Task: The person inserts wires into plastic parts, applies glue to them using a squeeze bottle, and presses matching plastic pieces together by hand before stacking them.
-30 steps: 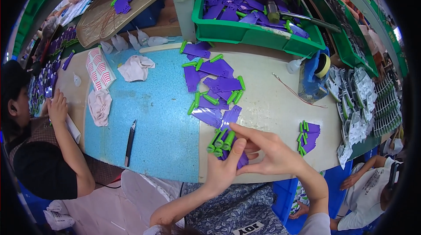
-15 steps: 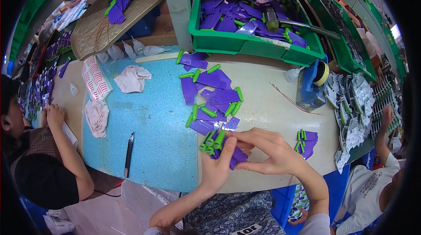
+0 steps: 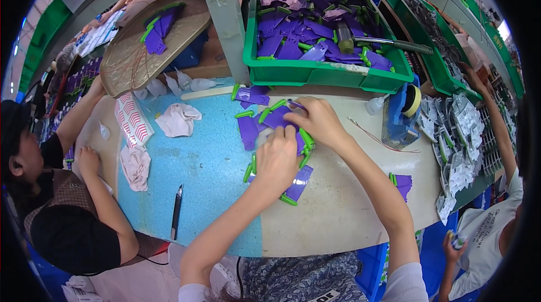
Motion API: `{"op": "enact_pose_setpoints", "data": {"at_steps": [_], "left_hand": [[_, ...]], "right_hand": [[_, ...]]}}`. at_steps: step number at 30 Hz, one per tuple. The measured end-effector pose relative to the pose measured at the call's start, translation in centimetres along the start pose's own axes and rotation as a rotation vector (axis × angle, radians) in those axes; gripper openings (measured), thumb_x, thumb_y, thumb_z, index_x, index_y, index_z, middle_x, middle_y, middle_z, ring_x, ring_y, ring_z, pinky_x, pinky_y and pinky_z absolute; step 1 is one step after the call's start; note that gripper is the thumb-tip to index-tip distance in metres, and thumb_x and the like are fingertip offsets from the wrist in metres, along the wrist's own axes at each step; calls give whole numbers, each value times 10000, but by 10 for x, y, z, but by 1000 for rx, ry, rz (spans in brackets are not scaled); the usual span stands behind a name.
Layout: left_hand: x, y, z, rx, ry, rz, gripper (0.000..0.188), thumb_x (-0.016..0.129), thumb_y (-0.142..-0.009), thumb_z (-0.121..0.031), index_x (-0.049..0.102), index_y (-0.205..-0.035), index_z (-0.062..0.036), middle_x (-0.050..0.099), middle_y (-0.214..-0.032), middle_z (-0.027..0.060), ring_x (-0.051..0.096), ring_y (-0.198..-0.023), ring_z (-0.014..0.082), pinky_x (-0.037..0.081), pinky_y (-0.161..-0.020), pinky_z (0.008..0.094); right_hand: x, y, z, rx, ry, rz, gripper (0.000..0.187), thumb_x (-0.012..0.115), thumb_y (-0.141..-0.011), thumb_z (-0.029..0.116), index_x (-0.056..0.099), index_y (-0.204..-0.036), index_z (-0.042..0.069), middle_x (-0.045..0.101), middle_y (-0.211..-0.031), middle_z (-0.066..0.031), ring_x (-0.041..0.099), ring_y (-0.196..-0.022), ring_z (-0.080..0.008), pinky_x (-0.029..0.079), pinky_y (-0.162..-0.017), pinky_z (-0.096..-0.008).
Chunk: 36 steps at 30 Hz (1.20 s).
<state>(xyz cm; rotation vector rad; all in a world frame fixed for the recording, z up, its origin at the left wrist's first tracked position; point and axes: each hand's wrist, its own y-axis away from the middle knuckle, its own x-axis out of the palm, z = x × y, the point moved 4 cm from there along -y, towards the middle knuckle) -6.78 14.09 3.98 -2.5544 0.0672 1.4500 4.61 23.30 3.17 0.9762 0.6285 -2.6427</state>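
Note:
Flat purple plastic pieces (image 3: 248, 133) with green cylindrical ends lie in a loose pile at the middle of the table. Over its near part, my left hand (image 3: 275, 158) is closed with its back upward, and what its fingers hold is hidden. My right hand (image 3: 320, 124) reaches in from the right, pinching the edge of a purple plastic piece (image 3: 296, 105) between thumb and fingers. Green ends (image 3: 307, 139) show between the two hands. Nearest me, a shiny purple piece (image 3: 300, 182) lies beside my left wrist.
Behind the pile stands a green crate (image 3: 332, 76) full of purple pieces, a hammer (image 3: 345, 40) on top. A craft knife (image 3: 177, 212) and cloths (image 3: 179, 120) lie left. Blue tape dispenser (image 3: 399, 118) and silvery parts (image 3: 465, 127) stand right. People sit at both sides.
Both hands have moved away from me onto the pile. The bundle of purple pieces that my left hand held upright is out of sight. The left-hand person has stretched an arm toward the tray.

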Motion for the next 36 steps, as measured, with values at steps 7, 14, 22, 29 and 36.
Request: {"op": "enact_pose_setpoints", "data": {"at_steps": [7,14,22,29,36], "left_hand": [[-22,72,24,-280,772,9,215,677,-846,-43,610,-1026,54,682,-915,166,689,-861,326,540,-767,428],[-8,108,16,-327,1920,-129,372,587,-967,-81,449,-1303,0,638,-1192,161,614,-1155,271,460,-1031,404],[-14,115,-23,-390,1442,-90,301,652,-946,-102,524,-1196,6,663,-1063,120,656,-974,192,533,-854,325],[-10,147,2,-624,1103,227,198,692,-906,-142,620,-1008,11,673,-826,56,633,-680,107,502,-642,246],[22,137,11,-581,1275,21,225,617,-949,-75,532,-1120,43,691,-986,186,700,-878,234,596,-791,372]], "right_hand": [[28,24,3,29,198,340,509,838,-667,239,645,-1075,4,646,-752,-177,643,-729,-360,504,-689,-446],[-14,110,94,243,-427,220,504,880,-723,235,648,-1098,-9,618,-769,-65,526,-598,-91,434,-547,-286],[-49,126,102,-366,-51,48,511,866,-683,185,638,-1104,5,552,-747,-61,591,-596,-192,481,-507,-310],[-47,125,44,-105,23,-72,253,667,-835,28,640,-1085,5,533,-708,-115,576,-598,-298,462,-550,-383],[-23,98,-3,193,80,53,347,803,-732,178,627,-988,25,569,-644,-124,605,-594,-257,460,-600,-409]]}}
